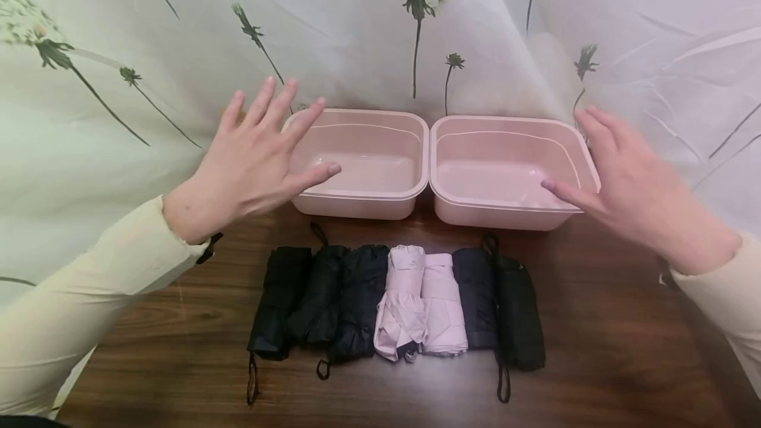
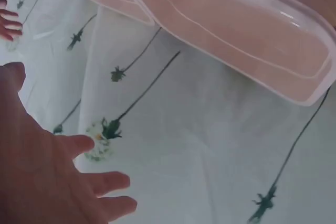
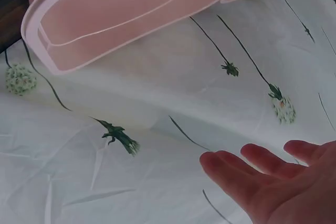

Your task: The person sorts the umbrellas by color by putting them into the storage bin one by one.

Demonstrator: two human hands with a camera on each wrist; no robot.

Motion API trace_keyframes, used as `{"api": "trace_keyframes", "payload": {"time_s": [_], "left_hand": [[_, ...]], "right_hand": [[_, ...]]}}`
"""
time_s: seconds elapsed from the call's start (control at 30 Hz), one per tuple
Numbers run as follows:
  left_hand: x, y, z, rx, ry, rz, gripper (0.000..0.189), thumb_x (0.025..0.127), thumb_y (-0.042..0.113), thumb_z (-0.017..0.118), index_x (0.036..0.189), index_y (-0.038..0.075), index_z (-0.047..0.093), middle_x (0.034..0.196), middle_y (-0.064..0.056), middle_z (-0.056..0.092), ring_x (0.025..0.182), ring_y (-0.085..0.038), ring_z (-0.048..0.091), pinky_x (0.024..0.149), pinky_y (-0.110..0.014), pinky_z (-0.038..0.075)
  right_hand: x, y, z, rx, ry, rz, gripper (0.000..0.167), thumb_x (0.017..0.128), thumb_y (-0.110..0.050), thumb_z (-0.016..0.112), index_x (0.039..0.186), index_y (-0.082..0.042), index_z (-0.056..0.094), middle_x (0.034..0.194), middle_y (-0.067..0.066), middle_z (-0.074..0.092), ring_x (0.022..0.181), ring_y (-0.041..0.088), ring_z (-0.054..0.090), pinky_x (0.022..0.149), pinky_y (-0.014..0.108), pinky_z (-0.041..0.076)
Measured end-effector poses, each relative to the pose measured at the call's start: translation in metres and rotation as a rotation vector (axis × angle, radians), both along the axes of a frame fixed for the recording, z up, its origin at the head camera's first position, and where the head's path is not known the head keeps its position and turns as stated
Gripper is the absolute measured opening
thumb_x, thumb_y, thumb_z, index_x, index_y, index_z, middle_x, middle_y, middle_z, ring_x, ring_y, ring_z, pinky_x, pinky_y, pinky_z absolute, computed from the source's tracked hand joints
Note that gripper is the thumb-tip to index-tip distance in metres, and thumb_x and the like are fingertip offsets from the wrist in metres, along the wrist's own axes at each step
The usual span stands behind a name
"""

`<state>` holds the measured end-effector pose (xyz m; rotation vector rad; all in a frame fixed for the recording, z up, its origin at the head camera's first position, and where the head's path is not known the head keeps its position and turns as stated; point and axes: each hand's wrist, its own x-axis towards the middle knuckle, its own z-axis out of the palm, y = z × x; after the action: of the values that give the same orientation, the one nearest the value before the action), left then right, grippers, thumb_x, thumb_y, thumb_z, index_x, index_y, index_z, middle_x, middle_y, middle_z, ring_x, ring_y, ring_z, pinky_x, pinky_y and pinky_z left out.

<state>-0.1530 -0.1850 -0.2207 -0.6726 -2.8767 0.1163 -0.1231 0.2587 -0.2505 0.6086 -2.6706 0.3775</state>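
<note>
My left hand (image 1: 250, 157) is spread with straight fingers, overlapping the left pink basin (image 1: 362, 209) in the head view. On the other side my right hand (image 1: 636, 183) is held with straight fingers over the outer edge of the right pink basin (image 1: 499, 218). Both hands hold nothing. The basins stand side by side, rims meeting, with bare insides. In front of them lies a row of folded umbrellas: black ones (image 1: 276, 302) on the left, a crumpled pale pink umbrella (image 1: 401, 302) and a neater pink umbrella (image 1: 444, 309) mid-row, then a dark navy umbrella (image 1: 475, 299) and a black umbrella (image 1: 520, 316).
A dark brown wooden table (image 1: 178, 362) carries the basins and umbrellas. Behind rises a white curtain (image 1: 357, 32) printed with dandelions, close against the basins' back rims. Wrist straps (image 1: 253, 382) of some umbrellas stick out from the row.
</note>
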Motion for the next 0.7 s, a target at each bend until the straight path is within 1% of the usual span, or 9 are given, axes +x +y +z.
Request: {"api": "trace_keyframes", "payload": {"time_s": [0.13,0.23,0.3,0.37,0.43,0.5,0.53,0.6,0.7], "left_hand": [[-0.004,-0.011,-0.006,0.097,-0.019,0.037,0.079,0.094,0.067,0.034,0.156,0.024,0.014,0.162,-0.017,0.006,0.149,-0.041,0.005,0.116,-0.066,0.009],[-0.007,-0.022,-0.014,0.255,-0.039,0.077,0.075,0.096,0.062,0.035,0.155,0.02,0.018,0.16,-0.019,0.014,0.146,-0.045,0.014,0.113,-0.068,0.015],[-0.009,-0.03,-0.02,0.382,-0.045,0.096,0.071,0.098,0.056,0.037,0.154,0.015,0.022,0.157,-0.022,0.022,0.142,-0.046,0.022,0.111,-0.067,0.02],[-0.01,-0.038,-0.027,0.506,-0.068,0.129,0.068,0.099,0.05,0.038,0.152,0.01,0.025,0.152,-0.024,0.028,0.137,-0.046,0.029,0.109,-0.065,0.024],[-0.013,-0.045,-0.033,0.602,-0.09,0.156,0.064,0.1,0.045,0.037,0.15,0.005,0.028,0.146,-0.026,0.033,0.131,-0.044,0.035,0.107,-0.061,0.029],[-0.016,-0.052,-0.041,0.68,-0.117,0.195,0.062,0.101,0.042,0.037,0.147,0.002,0.03,0.139,-0.028,0.038,0.123,-0.043,0.04,0.101,-0.059,0.034],[-0.017,-0.055,-0.045,0.71,-0.132,0.215,0.061,0.101,0.041,0.036,0.146,0.0,0.032,0.138,-0.029,0.04,0.12,-0.043,0.042,0.099,-0.058,0.036],[-0.02,-0.06,-0.053,0.751,-0.145,0.251,0.059,0.102,0.039,0.036,0.144,-0.002,0.035,0.133,-0.03,0.045,0.114,-0.043,0.047,0.094,-0.057,0.039],[-0.023,-0.067,-0.069,0.799,-0.168,0.297,0.056,0.102,0.037,0.036,0.141,-0.004,0.038,0.128,-0.031,0.051,0.113,-0.044,0.05,0.093,-0.057,0.039]], "right_hand": [[0.002,0.001,-0.001,-0.096,0.086,-0.003,0.085,0.084,-0.045,0.07,0.146,0.0,0.034,0.137,0.032,0.045,0.124,0.049,0.043,0.109,0.056,0.032],[0.006,0.005,-0.004,-0.18,0.147,-0.033,0.079,0.084,-0.047,0.068,0.141,0.002,0.041,0.128,0.031,0.052,0.11,0.047,0.05,0.101,0.057,0.037],[0.011,0.008,-0.008,-0.236,0.178,-0.057,0.071,0.083,-0.037,0.07,0.137,0.002,0.044,0.122,0.03,0.054,0.1,0.042,0.054,0.098,0.039,0.043],[0.016,0.011,-0.012,-0.294,0.181,-0.097,0.064,0.082,-0.025,0.072,0.134,0.002,0.046,0.118,0.026,0.055,0.097,0.022,0.059,0.091,0.02,0.042],[0.022,0.014,-0.017,-0.348,0.19,-0.128,0.058,0.081,-0.015,0.072,0.131,0.003,0.048,0.112,0.008,0.059,0.096,0.0,0.056,0.082,0.003,0.035],[0.027,0.016,-0.024,-0.403,0.199,-0.151,0.054,0.08,-0.011,0.072,0.127,0.005,0.05,0.109,-0.011,0.055,0.095,-0.017,0.047,0.078,-0.004,0.033],[0.029,0.017,-0.028,-0.432,0.19,-0.165,0.053,0.081,-0.01,0.072,0.126,0.006,0.051,0.11,-0.019,0.051,0.095,-0.022,0.044,0.076,-0.004,0.034],[0.033,0.017,-0.037,-0.479,0.155,-0.196,0.05,0.082,-0.01,0.072,0.125,0.007,0.051,0.111,-0.025,0.046,0.092,-0.021,0.047,0.074,-0.005,0.037],[0.039,0.017,-0.057,-0.506,0.014,-0.263,0.051,0.086,-0.015,0.07,0.128,0.005,0.049,0.11,-0.004,0.057,0.086,-0.019,0.047,0.07,-0.005,0.037]]}}
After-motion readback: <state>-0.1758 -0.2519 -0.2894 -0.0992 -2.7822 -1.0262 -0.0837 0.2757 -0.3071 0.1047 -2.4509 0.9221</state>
